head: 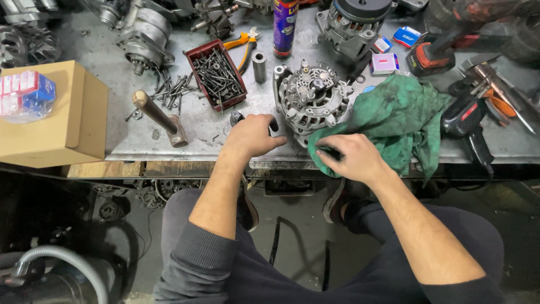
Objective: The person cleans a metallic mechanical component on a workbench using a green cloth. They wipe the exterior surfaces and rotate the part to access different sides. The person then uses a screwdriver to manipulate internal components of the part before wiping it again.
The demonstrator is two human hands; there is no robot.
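Note:
A silver alternator (310, 97) lies on the metal workbench (214, 126) near its front edge. My left hand (250, 137) rests just left of it, fingers curled around a small dark part that is mostly hidden. My right hand (349, 157) sits at the bench edge, pinching a small black piece against a green rag (396, 115) that spreads to the right of the alternator.
A red tray of dark bolts (216, 73), loose bolts and a wooden-handled hammer (160, 118) lie left. A cardboard box (53, 115) stands far left. Pliers (243, 46), a spray can (285, 25), a metal sleeve (259, 66), another alternator (354, 22) and power tools (467, 121) crowd the back and right.

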